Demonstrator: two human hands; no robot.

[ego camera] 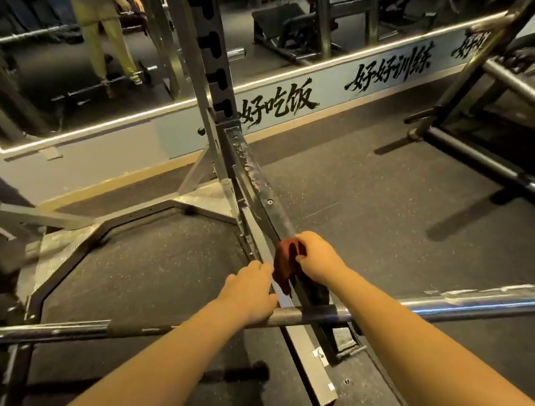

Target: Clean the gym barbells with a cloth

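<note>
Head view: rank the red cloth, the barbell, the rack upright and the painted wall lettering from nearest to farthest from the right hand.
1. red cloth: gripped in the right hand, on the safety rail.
2. barbell: just below the hand, across the foreground.
3. rack upright: ahead, at the rail's far end.
4. wall lettering: behind the upright, on the wall.

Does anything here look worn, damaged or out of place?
Yes. The top of the rack's side rail looks scraped and chipped near the upright, with pale patches. The barbell shows whitish flecks on its right part. The right hand holds the cloth on that rail, not the barbell.
</note>
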